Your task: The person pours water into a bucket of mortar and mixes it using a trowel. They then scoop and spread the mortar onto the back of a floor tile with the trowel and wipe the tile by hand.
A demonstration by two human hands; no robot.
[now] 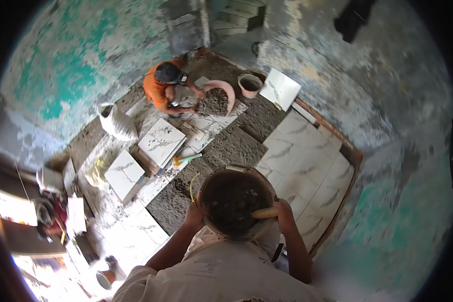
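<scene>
A round bucket (226,196) with dark, lumpy material in it is held in front of my body. On its left rim, my left hand (194,216) is closed, beside a thin yellow handle (193,187). At the right rim, my right hand (284,215) grips the edge, next to the pale handle of a tool (265,213) that reaches into the bucket. The tool's far end is hidden in the dark contents.
A person in orange (158,88) crouches by a pink basin (230,95) of rubble. Tile stacks (161,142), a white sack (117,123), another bucket (249,85) and a leaning tile (281,89) stand around rough mortar (231,146). Laid tiles (307,171) lie right.
</scene>
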